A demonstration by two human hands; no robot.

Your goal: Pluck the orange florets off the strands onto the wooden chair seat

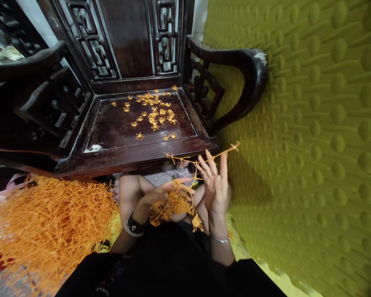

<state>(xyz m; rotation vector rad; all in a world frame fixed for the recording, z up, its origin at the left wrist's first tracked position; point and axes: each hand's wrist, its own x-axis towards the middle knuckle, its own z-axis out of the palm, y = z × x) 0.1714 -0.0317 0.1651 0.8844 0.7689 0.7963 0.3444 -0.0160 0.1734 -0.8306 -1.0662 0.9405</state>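
Note:
My left hand point(163, 196), with a dark band and a beaded bracelet at the wrist, holds a cluster of small orange flower-like pieces point(176, 205) over my lap. Its fingers point right and are partly hidden by the cluster. My right hand point(214, 181) is raised beside it, palm up, with a thin branched orange stem point(185, 160) lying across its spread fingers. The stem reaches left past the chair's front edge. Many small orange pieces point(153, 111) lie scattered on the dark wooden seat point(111, 128) ahead.
A big heap of tangled orange stems point(58, 231) is at the lower left. Curved wooden armrests point(250, 78) flank the seat. A textured yellow-green surface point(312, 165) fills the right side. My bare knees are below the seat's front edge.

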